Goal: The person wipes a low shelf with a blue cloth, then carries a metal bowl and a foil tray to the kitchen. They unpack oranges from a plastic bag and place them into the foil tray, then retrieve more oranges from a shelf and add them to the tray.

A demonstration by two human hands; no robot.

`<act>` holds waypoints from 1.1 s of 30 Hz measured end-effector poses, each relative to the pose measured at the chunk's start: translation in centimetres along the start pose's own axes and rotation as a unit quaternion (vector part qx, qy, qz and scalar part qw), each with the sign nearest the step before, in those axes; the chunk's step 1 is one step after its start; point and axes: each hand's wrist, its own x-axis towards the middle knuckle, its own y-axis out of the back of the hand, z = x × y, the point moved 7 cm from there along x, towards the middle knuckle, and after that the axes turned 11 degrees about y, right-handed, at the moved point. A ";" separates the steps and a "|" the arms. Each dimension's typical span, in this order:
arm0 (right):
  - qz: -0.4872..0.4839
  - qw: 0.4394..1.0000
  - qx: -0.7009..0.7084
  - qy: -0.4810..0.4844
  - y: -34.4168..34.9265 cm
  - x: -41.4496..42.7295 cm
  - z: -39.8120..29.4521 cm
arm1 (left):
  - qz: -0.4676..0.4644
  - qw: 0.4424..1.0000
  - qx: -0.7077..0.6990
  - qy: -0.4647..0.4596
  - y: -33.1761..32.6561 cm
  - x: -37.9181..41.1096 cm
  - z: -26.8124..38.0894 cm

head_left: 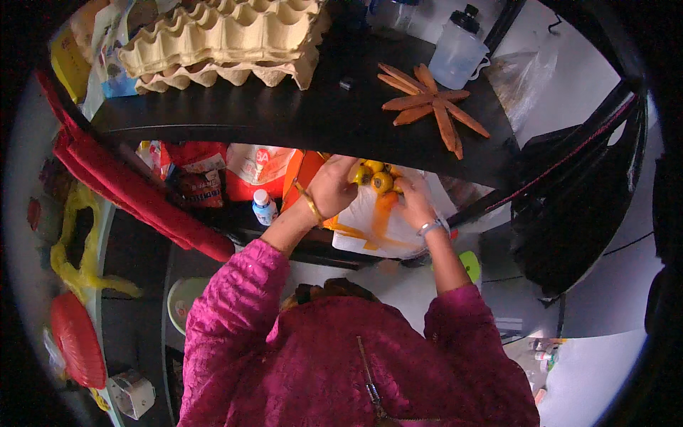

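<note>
My left hand (335, 184), with a gold-coloured bangle at the wrist, reaches over a lower shelf, its fingertips beside a cluster of yellow-orange round fruits (382, 182). From the other side my right hand (414, 202), wearing a silvery bracelet, touches the fruits' right edge and is slightly blurred. The fruits lie in or on a thin clear plastic bag (360, 216) over a white and orange box (352, 243). Whether either hand grips a fruit is not clear. Left of my left hand stands a small bottle with a white cap (264, 207).
Above the shelf is a black tabletop (224, 109) bearing stacked egg trays (224, 40), a star-shaped wooden trivet (429, 101) and a translucent plastic jug (459, 50). Red and white packages (259, 165) sit at the left of the shelf. A red cloth (139, 192) hangs at left, a black bag (576, 213) at right.
</note>
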 end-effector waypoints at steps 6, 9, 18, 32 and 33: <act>-0.079 0.994 0.070 0.008 -2.3 1.6 3.4 | 0.032 0.997 -0.023 -0.059 1.2 -0.6 0.2; -0.087 0.962 0.248 -0.071 -2.8 1.1 5.4 | 0.010 0.999 -0.040 0.018 1.3 -0.8 -0.8; -0.078 0.990 0.009 -0.115 -1.2 1.2 4.7 | -0.047 0.996 0.012 0.081 0.6 1.5 -0.9; -0.124 0.943 -0.301 -0.065 -7.7 3.4 6.5 | -0.083 0.977 -0.145 0.134 -2.6 0.7 0.5; -0.130 0.944 -0.299 -0.055 -8.0 3.2 6.9 | -0.087 0.971 -0.164 0.149 -1.9 0.5 -0.3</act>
